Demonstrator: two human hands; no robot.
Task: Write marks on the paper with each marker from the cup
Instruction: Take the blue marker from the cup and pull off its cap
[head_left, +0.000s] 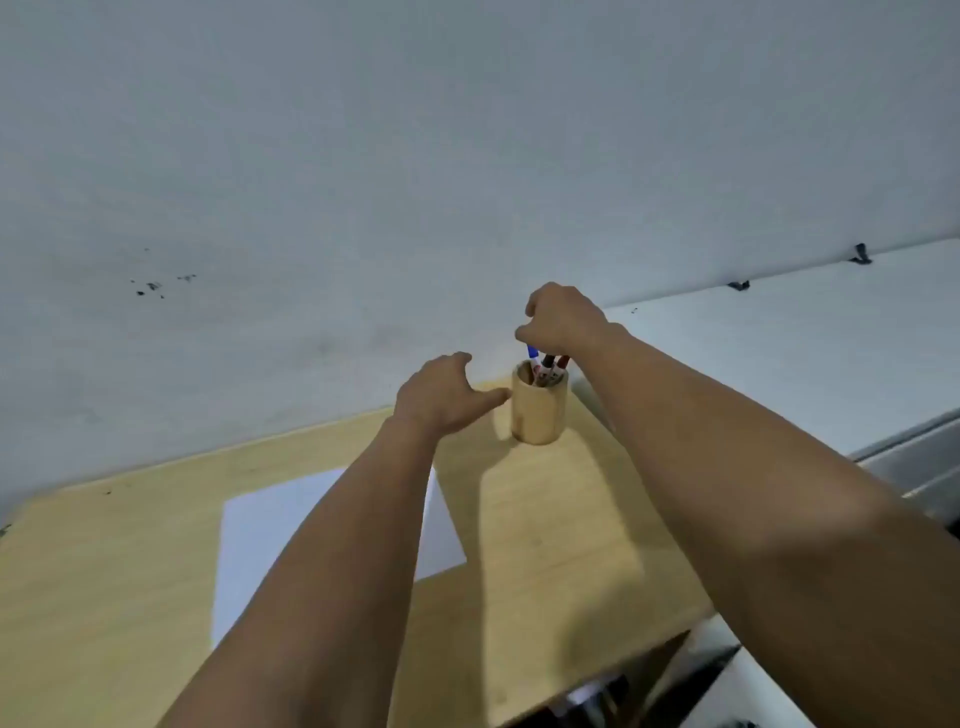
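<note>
Two bare hands reach for a round light wooden cup (538, 410) of markers.

The cup stands upright at the far end of the pale wooden table (550, 525), by the grey wall (363, 156). The right hand (563, 319) is over the cup, its fingers pinched on the blue-capped marker (532, 352). The left hand (447, 397) is open beside the cup, thumb touching its side. Dark-capped markers (551, 365) lean inside. The flat white sheet of paper (270, 525) lies nearer, under the left arm.

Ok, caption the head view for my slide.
Right hand reaches into wooden cup of markers; left hand beside it.
</note>
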